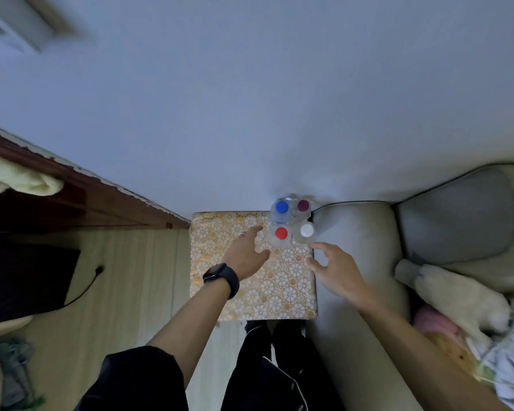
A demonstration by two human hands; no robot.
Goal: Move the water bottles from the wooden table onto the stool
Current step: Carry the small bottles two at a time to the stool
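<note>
Several clear water bottles stand upright in a tight cluster at the far right corner of the floral-topped stool [220, 238]: one with a blue cap [281, 207], one with a purple cap [303, 205], one with a red cap [281, 233] and one with a white cap [306, 230]. My left hand [247, 252], with a ring and a dark watch, hovers with spread fingers just left of the red-capped bottle. My right hand [334, 269] hangs over the stool's right edge, fingers loosely spread, a little in front of the white-capped bottle. Neither hand holds anything.
A grey sofa arm [353, 232] stands right against the stool, with cushions and clothes further right. A dark wooden cabinet [80, 200] with a pale towel runs along the left. A black object and cable lie on the wood floor [125, 292]. The wall is directly behind the stool.
</note>
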